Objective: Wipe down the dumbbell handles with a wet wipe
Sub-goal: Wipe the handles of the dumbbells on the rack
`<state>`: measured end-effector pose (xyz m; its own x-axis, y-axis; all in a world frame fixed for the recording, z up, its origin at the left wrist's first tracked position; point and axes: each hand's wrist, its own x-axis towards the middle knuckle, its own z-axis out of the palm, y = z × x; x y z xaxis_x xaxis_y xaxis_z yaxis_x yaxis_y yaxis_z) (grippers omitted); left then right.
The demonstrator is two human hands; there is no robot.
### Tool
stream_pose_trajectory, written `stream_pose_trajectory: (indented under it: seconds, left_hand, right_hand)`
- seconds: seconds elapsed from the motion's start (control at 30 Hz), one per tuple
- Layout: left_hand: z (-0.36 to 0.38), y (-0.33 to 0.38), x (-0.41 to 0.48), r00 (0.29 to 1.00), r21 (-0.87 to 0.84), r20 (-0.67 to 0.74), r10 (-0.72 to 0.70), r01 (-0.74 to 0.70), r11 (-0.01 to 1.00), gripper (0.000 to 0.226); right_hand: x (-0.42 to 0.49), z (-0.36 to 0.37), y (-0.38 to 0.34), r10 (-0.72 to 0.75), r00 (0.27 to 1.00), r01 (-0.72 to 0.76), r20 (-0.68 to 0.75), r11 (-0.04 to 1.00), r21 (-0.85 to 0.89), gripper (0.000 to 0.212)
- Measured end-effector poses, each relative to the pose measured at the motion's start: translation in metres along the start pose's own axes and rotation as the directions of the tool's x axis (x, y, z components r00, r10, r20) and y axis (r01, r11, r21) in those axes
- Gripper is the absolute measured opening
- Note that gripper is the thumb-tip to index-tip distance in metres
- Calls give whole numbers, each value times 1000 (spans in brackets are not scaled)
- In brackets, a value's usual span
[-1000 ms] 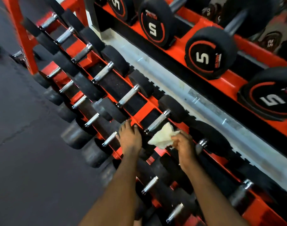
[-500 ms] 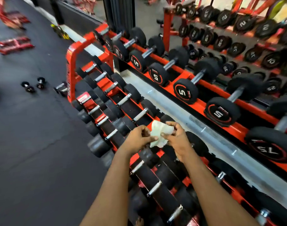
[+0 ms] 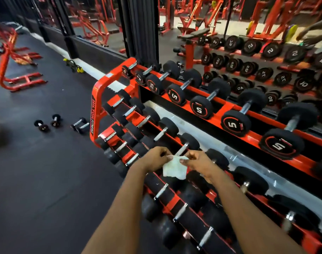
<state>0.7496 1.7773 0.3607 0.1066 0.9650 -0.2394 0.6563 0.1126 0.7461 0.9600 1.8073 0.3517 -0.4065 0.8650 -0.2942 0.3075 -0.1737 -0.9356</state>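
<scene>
A white wet wipe (image 3: 174, 168) hangs between my two hands above the red dumbbell rack (image 3: 97, 99). My left hand (image 3: 153, 159) pinches its upper left corner, and my right hand (image 3: 197, 162) pinches the upper right corner. Just behind the wipe lies a small black dumbbell with a chrome handle (image 3: 182, 149) on the rack's middle tier. More dumbbells with chrome handles (image 3: 161, 133) fill the lower tiers, and larger ones marked 5 (image 3: 200, 107) sit on the top tier.
Three small dumbbells (image 3: 54, 121) lie loose on the dark rubber floor left of the rack. A mirror wall behind the rack reflects more dumbbells. Red gym machines (image 3: 15, 68) stand at the far left. Another person's arm (image 3: 314, 28) shows at the upper right.
My left hand left the rack and joined the right on the wipe, which now hangs spread between both hands. The camera has tilted up, showing more of the gym.
</scene>
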Motion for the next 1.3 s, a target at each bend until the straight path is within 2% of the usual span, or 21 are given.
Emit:
stream_pose_trajectory:
  seconds: [0.1, 0.2, 0.3, 0.4, 0.47, 0.53, 0.6, 0.73, 0.83, 0.93, 1.0, 1.1, 1.17, 1.23, 1.3]
  left_hand:
    - [-33, -36, 15, 1000, 12, -6, 0, 1, 1000, 18]
    - [-48, -53, 29, 996, 29, -91, 23, -21, 999, 21]
    - [-52, -59, 55, 981, -34, -191, 41, -48, 998, 9]
    - [-43, -67, 86, 978, -147, -209, 2, -34, 989, 6]
    - [-35, -72, 102, 983, -233, -178, -41, -2, 973, 11]
    - [-29, -83, 120, 984, -265, -158, -82, 38, 963, 18]
    - [-25, -94, 143, 979, -242, -171, -112, 68, 968, 26]
    - [-32, -105, 181, 976, -156, -167, -143, 117, 981, 40]
    - [-41, -104, 205, 976, -31, -165, -142, 139, 990, 43]
    - [-49, -103, 229, 970, -22, -118, -212, 211, 977, 48]
    - [-58, -101, 240, 969, -40, -43, -244, 243, 969, 50]
    - [-74, -102, 249, 967, -70, 37, -254, 256, 964, 52]
    - [-90, -107, 252, 970, -161, 94, -222, 235, 958, 50]
    - [-109, -110, 251, 974, -238, 143, -175, 205, 949, 48]
    - [-127, -112, 250, 983, -230, 145, -110, 142, 963, 48]
  right_hand:
    - [33, 35, -5, 87, 994, -74, -73, 985, 158, 8]
    - [49, 55, -2, 173, 981, -146, -84, 954, 261, 6]
    - [69, 62, 5, 237, 967, -190, -95, 915, 355, 18]
    - [91, 61, 17, 254, 952, -158, -171, 885, 438, 16]
    - [105, 59, 24, 222, 948, -98, -229, 886, 454, 9]
    - [123, 57, 30, 188, 949, -59, -251, 894, 445, 17]
    - [147, 51, 41, 199, 957, -87, -212, 893, 442, 20]
    - [186, 43, 62, 210, 975, -173, -70, 921, 349, 10]
    - [204, 45, 58, 168, 980, -126, -106, 939, 322, 13]
    - [219, 55, 46, 123, 990, -88, -65, 917, 389, 38]
    - [230, 62, 36, 98, 995, -78, -35, 924, 373, 44]
    - [246, 63, 24, 74, 993, -42, -90, 946, 320, 18]
    - [253, 59, 16, 98, 985, -49, -139, 947, 317, 3]
    - [258, 54, 8, 154, 976, -87, -152, 923, 376, 9]
    - [263, 51, 2, 217, 965, -128, -149, 880, 457, 13]
